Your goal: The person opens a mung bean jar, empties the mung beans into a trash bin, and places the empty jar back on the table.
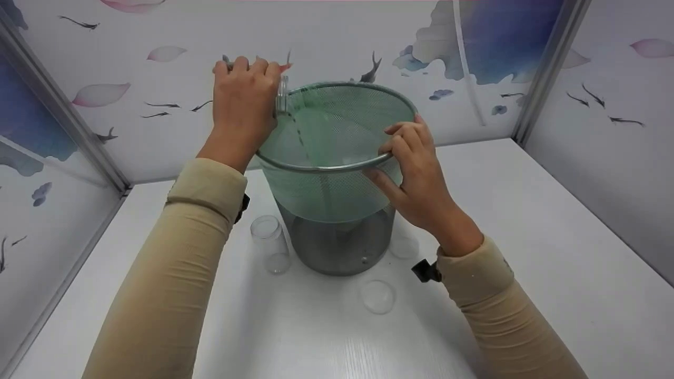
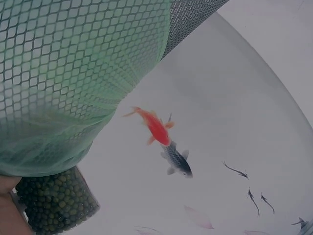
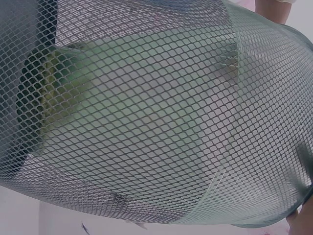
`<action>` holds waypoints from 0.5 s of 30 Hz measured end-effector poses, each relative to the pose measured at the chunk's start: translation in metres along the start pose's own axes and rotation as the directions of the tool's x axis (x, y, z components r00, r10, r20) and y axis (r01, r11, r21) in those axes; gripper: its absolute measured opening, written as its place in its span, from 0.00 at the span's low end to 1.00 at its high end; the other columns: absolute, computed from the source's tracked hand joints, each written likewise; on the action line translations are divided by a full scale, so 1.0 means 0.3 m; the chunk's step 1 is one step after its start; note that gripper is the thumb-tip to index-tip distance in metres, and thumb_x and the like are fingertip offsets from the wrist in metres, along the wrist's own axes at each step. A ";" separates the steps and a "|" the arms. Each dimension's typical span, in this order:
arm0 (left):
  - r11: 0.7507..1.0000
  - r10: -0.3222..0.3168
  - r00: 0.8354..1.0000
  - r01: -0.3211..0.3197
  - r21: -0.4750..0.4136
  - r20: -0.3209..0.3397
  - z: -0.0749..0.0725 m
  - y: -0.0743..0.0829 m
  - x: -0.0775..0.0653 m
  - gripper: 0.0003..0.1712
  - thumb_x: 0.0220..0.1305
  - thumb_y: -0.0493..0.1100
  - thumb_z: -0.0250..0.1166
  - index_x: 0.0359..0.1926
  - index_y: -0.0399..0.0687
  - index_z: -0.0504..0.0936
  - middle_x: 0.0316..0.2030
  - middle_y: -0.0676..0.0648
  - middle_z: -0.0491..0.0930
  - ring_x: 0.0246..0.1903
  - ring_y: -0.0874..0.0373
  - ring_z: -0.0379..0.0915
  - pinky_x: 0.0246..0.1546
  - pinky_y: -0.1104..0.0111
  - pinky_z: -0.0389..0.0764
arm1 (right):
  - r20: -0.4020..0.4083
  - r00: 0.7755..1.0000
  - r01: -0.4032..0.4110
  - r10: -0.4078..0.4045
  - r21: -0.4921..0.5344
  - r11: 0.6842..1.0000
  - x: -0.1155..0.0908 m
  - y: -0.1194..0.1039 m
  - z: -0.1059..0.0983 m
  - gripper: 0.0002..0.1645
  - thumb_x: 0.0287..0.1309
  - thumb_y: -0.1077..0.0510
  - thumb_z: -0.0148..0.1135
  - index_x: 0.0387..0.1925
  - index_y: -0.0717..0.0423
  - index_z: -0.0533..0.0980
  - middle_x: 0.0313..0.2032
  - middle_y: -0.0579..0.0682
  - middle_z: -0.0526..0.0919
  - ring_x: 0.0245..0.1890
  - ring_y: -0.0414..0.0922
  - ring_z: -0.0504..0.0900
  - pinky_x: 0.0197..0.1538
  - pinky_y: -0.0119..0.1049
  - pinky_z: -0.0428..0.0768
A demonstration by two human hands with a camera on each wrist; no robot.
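A clear jar (image 1: 282, 95) is tipped over the left rim of a mesh wastebasket (image 1: 342, 247) lined with a thin green bag (image 1: 326, 197). My left hand (image 1: 245, 92) grips this jar from above. Dark green beans (image 2: 56, 203) fill much of the jar in the left wrist view. Inside the bag, a thin line of falling beans (image 1: 300, 134) runs down from the jar's mouth. My right hand (image 1: 416, 163) holds the wastebasket's right rim, thumb outside and fingers over the top. Through the mesh in the right wrist view, a yellowish-green patch (image 3: 61, 93) shows, its nature unclear.
An upright clear jar (image 1: 270, 245) stands left of the wastebasket on the white table (image 1: 316, 337). One clear round lid (image 1: 377, 297) lies in front, and another clear disc (image 1: 404, 246) lies at its right side. Printed wall panels (image 1: 179, 121) enclose the table's back and sides.
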State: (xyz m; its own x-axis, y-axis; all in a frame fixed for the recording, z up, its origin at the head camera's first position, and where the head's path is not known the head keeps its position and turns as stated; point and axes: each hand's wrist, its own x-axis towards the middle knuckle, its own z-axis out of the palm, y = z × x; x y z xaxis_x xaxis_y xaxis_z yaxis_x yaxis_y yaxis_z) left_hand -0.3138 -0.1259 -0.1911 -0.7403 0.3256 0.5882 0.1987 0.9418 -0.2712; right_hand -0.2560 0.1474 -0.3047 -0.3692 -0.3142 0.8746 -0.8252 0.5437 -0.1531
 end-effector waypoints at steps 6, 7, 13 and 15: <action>1.000 0.013 1.000 -0.013 0.002 -0.022 0.003 0.001 0.001 0.23 0.66 0.33 0.67 0.61 0.33 0.79 0.57 0.34 0.83 0.57 0.33 0.76 0.62 0.36 0.72 | 0.002 1.000 -0.002 0.002 -0.004 1.000 0.000 0.000 -0.001 0.17 0.70 0.55 0.70 0.43 0.62 0.72 0.45 0.60 0.75 0.64 0.60 0.71 0.81 0.61 0.47; 1.000 0.016 0.999 -0.016 0.001 -0.029 0.003 0.001 0.000 0.22 0.66 0.33 0.67 0.60 0.33 0.79 0.57 0.34 0.83 0.56 0.33 0.77 0.62 0.36 0.72 | 0.001 1.000 -0.002 0.002 -0.004 1.000 0.000 0.000 -0.001 0.17 0.70 0.55 0.70 0.43 0.62 0.72 0.46 0.60 0.75 0.64 0.60 0.71 0.82 0.61 0.47; 1.000 0.030 0.998 -0.030 -0.003 -0.061 0.005 0.002 -0.002 0.17 0.68 0.32 0.66 0.57 0.32 0.80 0.56 0.34 0.84 0.55 0.32 0.77 0.62 0.36 0.72 | 0.002 1.000 -0.003 0.003 -0.005 1.000 0.000 0.000 -0.001 0.17 0.69 0.55 0.71 0.43 0.63 0.72 0.46 0.61 0.75 0.64 0.60 0.71 0.82 0.60 0.46; 0.999 0.033 0.997 -0.033 0.002 -0.068 0.005 0.002 -0.002 0.16 0.69 0.31 0.66 0.56 0.32 0.80 0.55 0.34 0.84 0.55 0.32 0.77 0.61 0.36 0.73 | 0.002 1.000 -0.001 0.001 -0.005 1.000 0.000 0.000 -0.001 0.17 0.69 0.55 0.71 0.43 0.63 0.72 0.46 0.61 0.75 0.64 0.60 0.71 0.82 0.60 0.46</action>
State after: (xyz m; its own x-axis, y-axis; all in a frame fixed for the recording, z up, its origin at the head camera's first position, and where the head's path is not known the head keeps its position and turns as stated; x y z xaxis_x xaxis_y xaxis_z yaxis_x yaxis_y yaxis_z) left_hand -0.3142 -0.1257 -0.1929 -0.6877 0.3614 0.6296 0.2217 0.9304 -0.2919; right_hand -0.2559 0.1475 -0.3045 -0.3710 -0.3149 0.8736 -0.8226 0.5480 -0.1517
